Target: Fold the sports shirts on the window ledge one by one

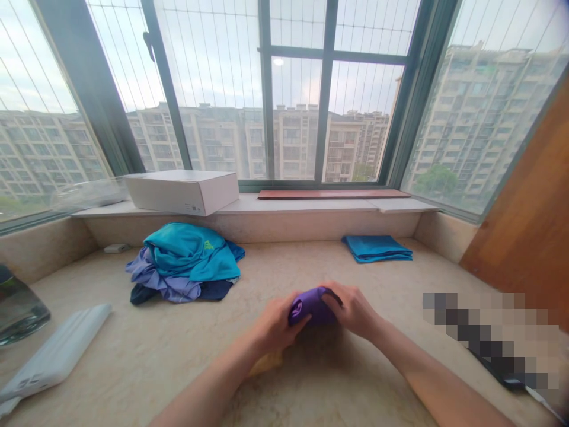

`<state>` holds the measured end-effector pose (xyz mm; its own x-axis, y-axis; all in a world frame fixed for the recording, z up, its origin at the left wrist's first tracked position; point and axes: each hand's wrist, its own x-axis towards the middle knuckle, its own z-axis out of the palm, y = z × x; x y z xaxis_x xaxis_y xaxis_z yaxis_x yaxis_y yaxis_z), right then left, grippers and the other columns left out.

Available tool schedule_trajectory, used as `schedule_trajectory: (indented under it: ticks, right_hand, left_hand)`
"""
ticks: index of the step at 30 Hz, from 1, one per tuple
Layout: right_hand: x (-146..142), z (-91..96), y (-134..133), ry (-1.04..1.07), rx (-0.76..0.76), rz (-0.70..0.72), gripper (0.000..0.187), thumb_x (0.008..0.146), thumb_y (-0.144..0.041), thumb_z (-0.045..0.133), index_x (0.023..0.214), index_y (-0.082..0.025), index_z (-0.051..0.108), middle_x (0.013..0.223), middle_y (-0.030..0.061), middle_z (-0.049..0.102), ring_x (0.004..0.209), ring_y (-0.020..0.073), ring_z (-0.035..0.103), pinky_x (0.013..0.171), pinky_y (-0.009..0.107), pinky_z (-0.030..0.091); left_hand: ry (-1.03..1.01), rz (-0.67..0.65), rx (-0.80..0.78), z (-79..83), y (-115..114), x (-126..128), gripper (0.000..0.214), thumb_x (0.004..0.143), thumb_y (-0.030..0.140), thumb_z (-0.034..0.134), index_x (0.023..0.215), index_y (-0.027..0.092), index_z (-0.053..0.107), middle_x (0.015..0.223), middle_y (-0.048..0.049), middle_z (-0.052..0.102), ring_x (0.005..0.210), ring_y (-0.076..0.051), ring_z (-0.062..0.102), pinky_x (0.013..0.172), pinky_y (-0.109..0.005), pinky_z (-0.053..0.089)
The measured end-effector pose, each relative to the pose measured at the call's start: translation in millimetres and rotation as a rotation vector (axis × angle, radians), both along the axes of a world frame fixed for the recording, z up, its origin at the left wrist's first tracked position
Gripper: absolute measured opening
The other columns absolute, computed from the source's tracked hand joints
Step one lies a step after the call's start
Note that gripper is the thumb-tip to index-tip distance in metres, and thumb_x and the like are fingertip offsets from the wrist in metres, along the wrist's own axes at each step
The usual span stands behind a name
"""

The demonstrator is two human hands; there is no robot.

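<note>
A purple cloth (315, 307), rolled or folded into a compact bundle, is held between my two hands just over the stone-patterned counter (178, 362). My left hand (280, 320) grips its left end, the thumb across the near side. Around the right end curls my right hand (355, 305), its fingers on the top and far side. To the left lies a crumpled pile of clothes: a teal garment (191, 249) on top, a lavender one (166, 277) and dark navy fabric (217, 289) beneath. A flat, folded blue cloth (377, 248) rests at the back right.
On the window ledge stand a white box (182, 191) and a reddish-brown board (333, 194). A clear glass vessel (20, 308) and a white plastic object (57, 350) are at the left. A pixelated dark device (493, 350) with a white cable lies right, near a wooden panel (524, 237).
</note>
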<state>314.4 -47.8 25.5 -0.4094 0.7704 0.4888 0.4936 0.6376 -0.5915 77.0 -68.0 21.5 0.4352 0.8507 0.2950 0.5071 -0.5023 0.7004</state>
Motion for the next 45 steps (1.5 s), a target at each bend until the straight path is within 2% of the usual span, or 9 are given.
schedule_trajectory:
  ticks: [6,10,14,18,21,25,35,40,45]
  right_hand:
    - [10,22.0,5,0.546,-0.68,0.038,0.057,0.091,-0.066,0.055,0.12,-0.018,0.062,0.099,0.0091,0.077,0.086,0.0228,0.073,0.076,0.034,0.057]
    - [9,22.5,1,0.704,-0.888,0.195,0.057,0.097,-0.064,0.043,0.129,-0.02,0.059,0.115,0.0112,0.074,0.101,0.0258,0.072,0.083,0.04,0.058]
    - [0,6.2,5,0.647,-0.767,0.063,0.05,0.091,-0.047,0.061,0.134,-0.023,0.054,0.122,0.0109,0.071,0.104,0.027,0.071,0.093,0.045,0.057]
    - [-1,-8.9,9,0.274,-0.33,-0.241,0.057,0.089,-0.049,0.063,0.136,-0.019,0.056,0.134,0.0175,0.062,0.123,0.0334,0.06,0.107,0.056,0.045]
    - [-2,-9.6,-1,-0.021,-0.089,-0.022,0.061,0.088,-0.054,0.065,0.14,-0.024,0.056,0.153,0.0147,0.046,0.142,0.0343,0.042,0.119,0.057,0.031]
    - [-8,-8.1,-13,-0.172,-0.055,0.216,0.083,0.083,-0.05,0.075,0.154,-0.026,0.039,0.159,0.0132,0.039,0.144,0.0327,0.038,0.118,0.053,0.034]
    - [-9,-8.1,-10,0.033,-0.036,0.116,0.037,0.102,-0.031,0.043,0.133,-0.023,0.063,0.133,0.01,0.067,0.125,0.0263,0.061,0.11,0.045,0.046]
    - [-11,-3.3,-13,0.106,-0.098,0.02,0.038,0.104,-0.037,0.039,0.129,-0.024,0.064,0.118,0.0098,0.074,0.106,0.0261,0.07,0.094,0.04,0.055]
    - [-12,-4.6,-14,-0.083,0.08,0.169,0.049,0.095,-0.035,0.061,0.142,-0.024,0.055,0.141,0.0117,0.06,0.129,0.0288,0.057,0.11,0.047,0.044]
  left_hand:
    - [-0.797,0.147,-0.503,11.2,-6,19,0.038,0.08,0.045,0.077,0.102,0.014,0.073,0.103,-0.0087,0.077,0.094,-0.027,0.07,0.083,-0.03,0.054]
    - [-1.11,0.263,-0.769,16.8,-7,22,0.037,0.081,0.038,0.077,0.107,0.012,0.071,0.098,-0.0099,0.077,0.086,-0.022,0.073,0.077,-0.027,0.057]
    - [-1.183,0.29,-0.893,20.1,-6,23,0.028,0.091,0.034,0.066,0.107,0.012,0.07,0.093,-0.0095,0.078,0.079,-0.02,0.074,0.069,-0.025,0.059]
    - [-1.15,0.328,-0.977,22.5,-7,25,0.025,0.097,0.034,0.059,0.107,0.013,0.069,0.09,-0.0084,0.078,0.071,-0.017,0.073,0.063,-0.023,0.059]
    - [-1.136,0.286,-1.018,23.1,-9,25,0.033,0.101,0.039,0.052,0.105,0.011,0.068,0.088,-0.0093,0.077,0.067,-0.015,0.072,0.066,-0.025,0.061]
    - [-1.117,0.193,-0.998,20.0,-10,24,0.037,0.101,0.043,0.051,0.108,0.011,0.068,0.089,-0.0099,0.076,0.072,-0.016,0.072,0.072,-0.029,0.062]
    - [-0.958,-0.071,-0.874,10.6,-13,20,0.049,0.082,0.042,0.079,0.117,0.012,0.065,0.112,-0.0169,0.074,0.095,-0.023,0.074,0.09,-0.033,0.056]
    - [-0.866,-0.063,-0.828,8.8,-14,22,0.053,0.077,0.047,0.083,0.114,0.012,0.067,0.115,-0.0175,0.073,0.097,-0.025,0.074,0.089,-0.033,0.055]
    - [-0.843,0.03,-0.772,4.8,-12,22,0.05,0.073,0.043,0.085,0.11,0.013,0.07,0.111,-0.0148,0.074,0.1,-0.027,0.072,0.087,-0.035,0.056]
